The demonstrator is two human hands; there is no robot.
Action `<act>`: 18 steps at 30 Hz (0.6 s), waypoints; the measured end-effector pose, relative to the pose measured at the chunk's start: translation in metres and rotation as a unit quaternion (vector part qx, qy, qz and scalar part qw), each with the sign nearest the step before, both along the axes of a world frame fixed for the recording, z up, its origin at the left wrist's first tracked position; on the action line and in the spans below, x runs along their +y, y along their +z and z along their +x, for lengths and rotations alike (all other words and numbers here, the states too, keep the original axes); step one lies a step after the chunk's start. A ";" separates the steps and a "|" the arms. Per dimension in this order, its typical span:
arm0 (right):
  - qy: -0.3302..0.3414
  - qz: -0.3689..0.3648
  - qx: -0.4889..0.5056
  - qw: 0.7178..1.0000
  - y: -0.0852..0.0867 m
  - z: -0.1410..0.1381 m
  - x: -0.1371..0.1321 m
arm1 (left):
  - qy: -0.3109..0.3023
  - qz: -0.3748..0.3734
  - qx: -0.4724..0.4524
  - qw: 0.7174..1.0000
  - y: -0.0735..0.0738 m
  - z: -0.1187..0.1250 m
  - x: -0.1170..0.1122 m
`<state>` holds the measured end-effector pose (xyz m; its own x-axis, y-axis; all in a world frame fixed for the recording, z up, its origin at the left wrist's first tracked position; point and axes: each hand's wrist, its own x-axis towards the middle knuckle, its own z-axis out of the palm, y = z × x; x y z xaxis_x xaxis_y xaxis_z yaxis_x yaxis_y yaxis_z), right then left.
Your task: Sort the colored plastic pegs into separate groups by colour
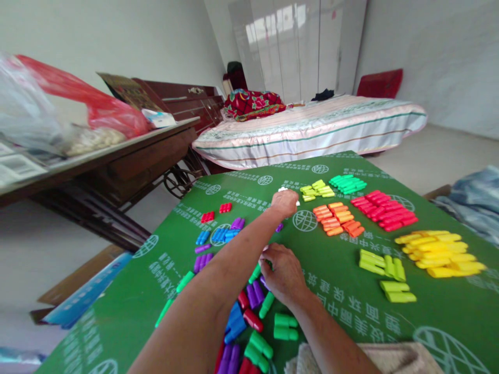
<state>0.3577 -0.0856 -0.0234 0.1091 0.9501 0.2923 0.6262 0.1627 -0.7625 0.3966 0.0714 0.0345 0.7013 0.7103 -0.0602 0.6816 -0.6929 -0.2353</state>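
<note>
My left hand (286,202) stretches to the far middle of the green board and covers part of a small group of white plastic pieces (298,203). Its fingers are curled down over them, and their tips are hidden. Nearer to me, my right hand (284,272) is closed in a pinch at the edge of a mixed pile. Something whitish shows at its fingertips, too small to name. Beside that hand lie purple cap-like pieces (255,294), a green piece (267,305), a red piece (253,320) and blue pieces (235,323). My left forearm hides part of the pile.
Sorted groups lie to the right: orange (338,218), red (384,210), yellow (442,253), lime (382,263) and teal (348,183). Small blue pieces (225,235) sit left. A cloth (401,358) lies at the near edge. Beyond stand a bed (312,130) and a desk (156,140).
</note>
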 end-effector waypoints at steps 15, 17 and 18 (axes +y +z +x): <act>0.017 0.029 0.028 0.999 -0.005 0.002 0.000 | 0.067 0.000 0.002 0.998 0.042 -0.121 -0.014; 0.021 0.032 0.027 0.999 -0.006 0.002 -0.001 | 0.084 -0.010 0.009 0.996 0.044 -0.150 -0.020; 0.023 0.034 0.026 0.999 -0.007 0.003 -0.001 | 0.095 -0.014 0.012 0.995 0.044 -0.163 -0.024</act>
